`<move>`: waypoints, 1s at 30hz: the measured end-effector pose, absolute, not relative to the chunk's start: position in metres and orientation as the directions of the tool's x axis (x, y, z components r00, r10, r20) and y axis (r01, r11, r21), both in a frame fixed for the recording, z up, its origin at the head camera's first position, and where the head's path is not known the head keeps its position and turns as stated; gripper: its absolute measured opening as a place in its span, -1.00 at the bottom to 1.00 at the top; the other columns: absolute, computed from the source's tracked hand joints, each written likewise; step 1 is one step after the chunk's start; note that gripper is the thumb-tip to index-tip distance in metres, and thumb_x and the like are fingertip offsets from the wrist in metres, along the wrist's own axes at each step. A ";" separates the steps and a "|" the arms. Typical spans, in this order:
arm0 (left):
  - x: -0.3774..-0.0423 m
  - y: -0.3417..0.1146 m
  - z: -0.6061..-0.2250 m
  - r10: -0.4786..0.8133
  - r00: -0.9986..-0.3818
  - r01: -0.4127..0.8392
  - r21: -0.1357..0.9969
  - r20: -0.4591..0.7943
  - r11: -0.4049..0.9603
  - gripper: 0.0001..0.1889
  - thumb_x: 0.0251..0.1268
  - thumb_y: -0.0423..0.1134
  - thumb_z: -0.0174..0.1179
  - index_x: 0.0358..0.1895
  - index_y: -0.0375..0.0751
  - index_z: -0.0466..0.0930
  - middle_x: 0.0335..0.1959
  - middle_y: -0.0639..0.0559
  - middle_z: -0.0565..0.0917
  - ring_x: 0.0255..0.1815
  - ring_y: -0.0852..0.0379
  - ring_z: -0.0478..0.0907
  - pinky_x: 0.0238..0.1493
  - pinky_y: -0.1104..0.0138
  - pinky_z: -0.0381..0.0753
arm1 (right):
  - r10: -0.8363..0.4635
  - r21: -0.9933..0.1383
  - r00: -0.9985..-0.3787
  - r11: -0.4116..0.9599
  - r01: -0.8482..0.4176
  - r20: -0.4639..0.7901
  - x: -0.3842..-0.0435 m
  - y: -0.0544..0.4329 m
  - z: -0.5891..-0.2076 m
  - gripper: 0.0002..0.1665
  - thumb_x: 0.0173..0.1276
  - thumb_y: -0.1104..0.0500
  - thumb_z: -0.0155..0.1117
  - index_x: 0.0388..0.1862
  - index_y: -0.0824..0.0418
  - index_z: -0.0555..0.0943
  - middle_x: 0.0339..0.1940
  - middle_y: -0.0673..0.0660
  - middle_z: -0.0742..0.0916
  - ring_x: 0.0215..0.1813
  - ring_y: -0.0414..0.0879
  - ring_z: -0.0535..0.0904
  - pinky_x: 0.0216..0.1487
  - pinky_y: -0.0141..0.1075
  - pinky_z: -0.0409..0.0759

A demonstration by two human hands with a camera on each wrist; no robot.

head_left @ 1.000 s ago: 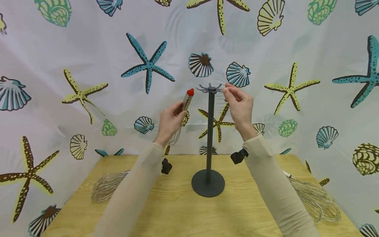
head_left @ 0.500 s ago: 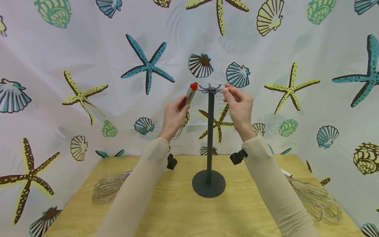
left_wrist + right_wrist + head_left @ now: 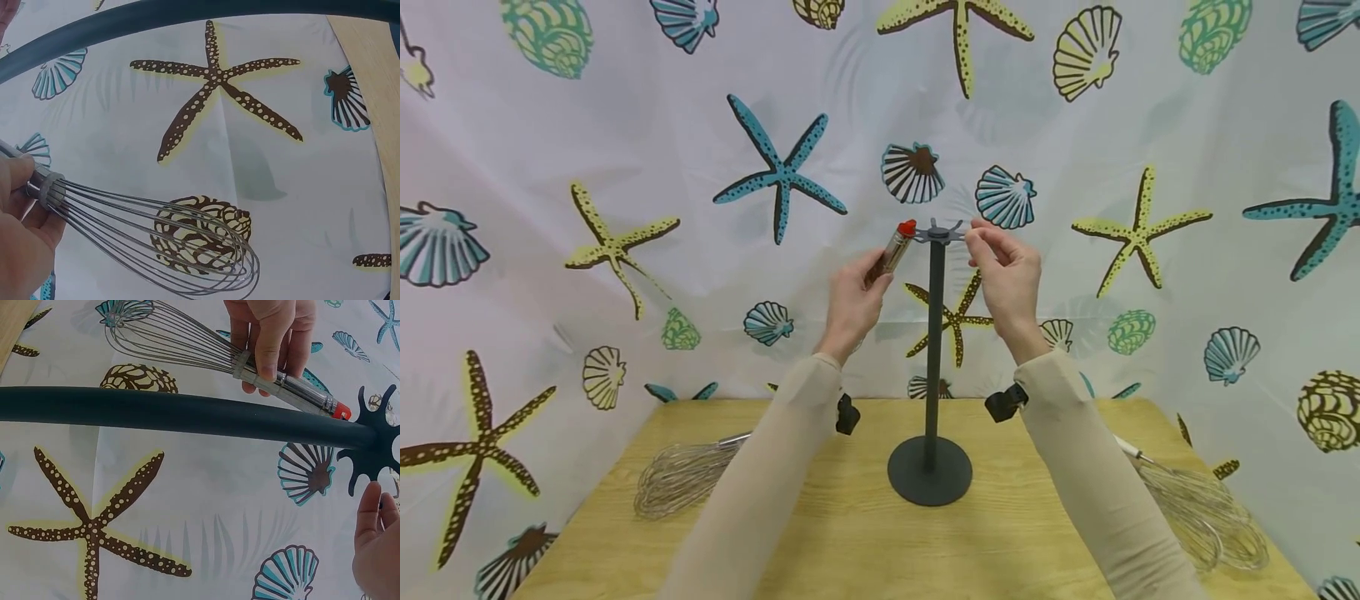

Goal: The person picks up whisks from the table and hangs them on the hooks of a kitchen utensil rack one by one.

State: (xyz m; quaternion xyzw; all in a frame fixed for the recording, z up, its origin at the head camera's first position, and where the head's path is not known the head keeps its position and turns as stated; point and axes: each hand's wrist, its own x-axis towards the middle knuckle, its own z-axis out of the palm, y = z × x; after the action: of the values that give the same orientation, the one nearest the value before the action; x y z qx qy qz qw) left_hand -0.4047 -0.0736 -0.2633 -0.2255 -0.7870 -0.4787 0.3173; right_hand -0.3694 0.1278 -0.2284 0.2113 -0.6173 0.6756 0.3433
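In the head view my left hand (image 3: 852,304) grips a whisk by its metal handle (image 3: 895,252), just left of the stand's top. Tilted, the handle points its red end (image 3: 907,227) up at the hooks; in the left wrist view the wire loops (image 3: 156,231) hang away below my fingers. The dark stand (image 3: 934,358) is upright on a round base, topped by a ring of curved hooks (image 3: 373,435). My right hand (image 3: 1009,271) pinches the end of one hook on the right side. The red end overlaps the stand's top in the right wrist view.
Another whisk (image 3: 688,475) lies on the wooden table (image 3: 850,542) at left. At right, partly behind my right sleeve, lies a whisk with a white handle (image 3: 1126,447) and wide wire loops. A sea-patterned curtain (image 3: 820,75) encloses the back and sides.
My left hand has moved right with the whisk, bringing its red end up to the stand's hooks. My right hand has stayed at its hook.
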 end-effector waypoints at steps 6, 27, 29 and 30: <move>-0.406 -0.063 -0.269 0.076 -0.711 0.658 0.623 0.699 0.424 -0.62 0.40 -0.38 0.17 0.25 -0.22 0.55 0.01 -0.18 0.70 -0.09 0.00 0.64 -0.02 0.16 0.65 | 0.209 -0.683 -0.667 0.003 -0.731 0.715 -0.370 0.131 -0.228 -0.65 0.40 0.17 0.29 -0.11 0.50 0.66 0.18 0.23 0.68 0.02 -0.26 0.65 -0.15 -0.46 0.62; -0.399 -0.051 -0.275 0.111 -0.796 0.596 0.737 0.595 0.318 -0.54 0.40 -0.33 0.19 0.34 -0.15 0.46 0.09 -0.13 0.67 0.08 0.03 0.65 0.10 0.27 0.64 | 0.152 -0.668 -0.666 -0.045 -0.743 0.731 -0.374 0.136 -0.230 -0.67 0.41 0.21 0.27 -0.11 0.53 0.62 0.22 0.37 0.62 -0.04 -0.26 0.65 -0.17 -0.45 0.63; -0.398 -0.050 -0.275 0.116 -0.803 0.587 0.745 0.584 0.317 -0.54 0.39 -0.32 0.19 0.34 -0.13 0.46 0.10 -0.10 0.66 0.09 0.05 0.64 0.10 0.27 0.64 | 0.154 -0.669 -0.666 -0.042 -0.742 0.730 -0.374 0.136 -0.230 -0.67 0.41 0.21 0.27 -0.12 0.53 0.62 0.21 0.36 0.63 -0.03 -0.26 0.65 -0.18 -0.45 0.62; -0.397 -0.050 -0.275 0.120 -0.807 0.584 0.749 0.578 0.314 -0.54 0.39 -0.31 0.20 0.34 -0.12 0.46 0.10 -0.09 0.66 0.10 0.06 0.64 0.11 0.28 0.63 | 0.155 -0.669 -0.666 -0.036 -0.742 0.730 -0.374 0.136 -0.230 -0.68 0.41 0.21 0.27 -0.13 0.52 0.62 0.20 0.34 0.63 -0.02 -0.25 0.65 -0.19 -0.46 0.62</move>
State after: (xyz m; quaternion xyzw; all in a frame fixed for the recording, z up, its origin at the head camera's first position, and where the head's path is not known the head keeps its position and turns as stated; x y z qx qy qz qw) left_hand -0.3969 -0.0497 -0.2752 -0.2251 -0.7818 -0.5406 0.2143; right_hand -0.3743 0.1361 -0.2301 0.2405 -0.6106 0.6783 0.3305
